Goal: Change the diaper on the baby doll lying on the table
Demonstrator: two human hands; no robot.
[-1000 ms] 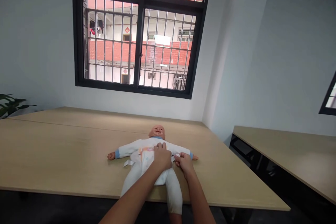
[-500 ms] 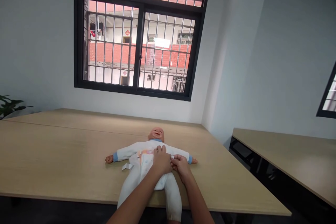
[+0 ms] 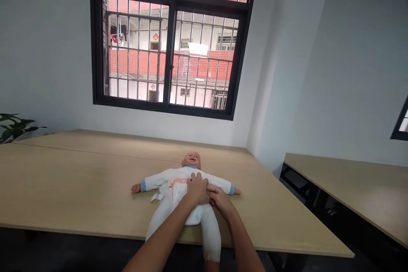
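A baby doll (image 3: 190,160) in a white suit with blue cuffs lies on its back on the wooden table (image 3: 79,178), arms spread, one leg hanging over the near edge. My left hand (image 3: 196,188) rests flat on the doll's belly, fingers stretched toward its chest. Pressed against it on the doll's right side is my right hand (image 3: 219,197), fingers curled at the suit. A white tab (image 3: 156,197) sticks out from the doll's other side.
A second table (image 3: 350,187) stands at the right across a gap. A barred window (image 3: 168,42) fills the wall behind. Plant leaves (image 3: 14,125) show at the far left.
My right hand has moved left from the doll's side, where it pinched a white tab, and now lies against my left hand. My left hand has stayed on the belly.
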